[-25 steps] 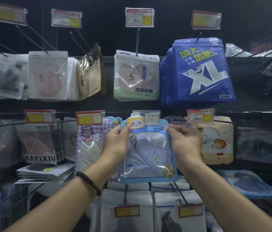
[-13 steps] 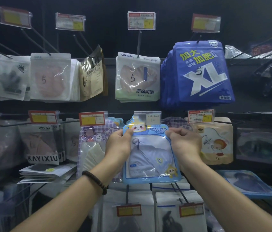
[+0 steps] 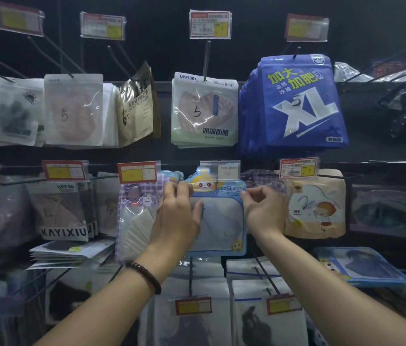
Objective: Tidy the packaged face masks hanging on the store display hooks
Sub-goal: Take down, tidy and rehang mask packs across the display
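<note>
Head view: in the centre of the frame, in the middle row of the display, a blue-edged mask pack [image 3: 222, 221] with a yellow cartoon face at its top hangs upright between both hands. Its top sits right under a clear price tag [image 3: 227, 169]; whether the hook passes through its hole cannot be told.

The left hand [image 3: 175, 221] grips the pack's upper left corner, fingers curled over the edge and thumb lying flat on the clear front. A dark bead bracelet [image 3: 147, 275] circles that wrist. The right hand [image 3: 265, 213] pinches the upper right corner, fingertips bunched together on the blue border.

Just left of the held pack hangs a purple checked pack [image 3: 134, 221], partly behind the left hand. Just right of it hangs a cream pack [image 3: 316, 208] printed with a cartoon child.

In the upper row, a green-bottomed pack marked UPF100+ [image 3: 204, 111] hangs above centre, and a thick stack of blue XL packs [image 3: 299, 103] fills the upper right. At the middle left, a pack lettered KAYIXIU [image 3: 64, 216] hangs above a loose heap of flat packs [image 3: 72, 253].
</note>
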